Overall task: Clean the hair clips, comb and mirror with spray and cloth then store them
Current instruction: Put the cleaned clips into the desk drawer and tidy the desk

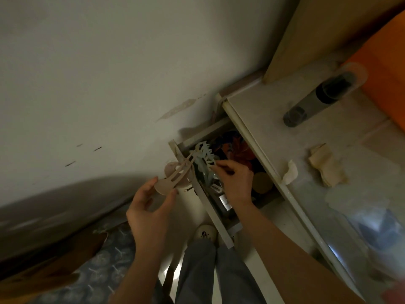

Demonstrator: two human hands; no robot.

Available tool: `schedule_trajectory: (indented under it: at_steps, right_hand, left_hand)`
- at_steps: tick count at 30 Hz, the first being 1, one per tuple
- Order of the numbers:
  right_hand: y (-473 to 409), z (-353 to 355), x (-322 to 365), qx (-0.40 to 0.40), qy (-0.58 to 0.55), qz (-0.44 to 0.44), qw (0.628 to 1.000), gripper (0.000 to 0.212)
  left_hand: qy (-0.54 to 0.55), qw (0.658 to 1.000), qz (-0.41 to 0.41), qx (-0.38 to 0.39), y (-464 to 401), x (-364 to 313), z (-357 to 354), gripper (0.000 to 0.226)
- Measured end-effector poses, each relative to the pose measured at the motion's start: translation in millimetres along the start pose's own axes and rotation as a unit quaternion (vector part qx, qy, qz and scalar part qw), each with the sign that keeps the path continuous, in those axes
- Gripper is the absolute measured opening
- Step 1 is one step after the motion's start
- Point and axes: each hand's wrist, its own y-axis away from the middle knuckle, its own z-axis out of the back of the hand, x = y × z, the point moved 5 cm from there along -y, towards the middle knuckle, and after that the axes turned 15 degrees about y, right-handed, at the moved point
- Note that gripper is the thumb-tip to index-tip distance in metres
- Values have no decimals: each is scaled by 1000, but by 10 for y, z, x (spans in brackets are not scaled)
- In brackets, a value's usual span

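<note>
At the centre of the frame the left hand (151, 207) pinches the rounded end of a pale wide-toothed comb (175, 176) between thumb and fingers, its teeth pointing toward the open drawer (219, 222). The right hand (235, 183) pinches a bunch of light claw hair clips (205, 156) just over the drawer (its contents are dark and hard to tell). On the table (263, 119) at right lie a crumpled cloth (326, 167) and a dark spray bottle (317, 99).
</note>
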Motion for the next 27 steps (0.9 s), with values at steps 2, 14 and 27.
schedule_trajectory:
  at_steps: [2, 14, 27]
  right_hand:
    - [28, -10, -1, 8, -13, -4, 1000, 21]
    - [199, 217, 0, -14, -62, -20, 998, 23]
    - [852, 786, -495, -20, -96, -111, 989, 26]
  left_hand:
    - [0, 1000, -6, 8, -2, 0, -9, 36]
    - [-15, 998, -35, 56, 15, -25, -80, 41]
    - [-148, 961, -91, 214, -63, -45, -598, 47]
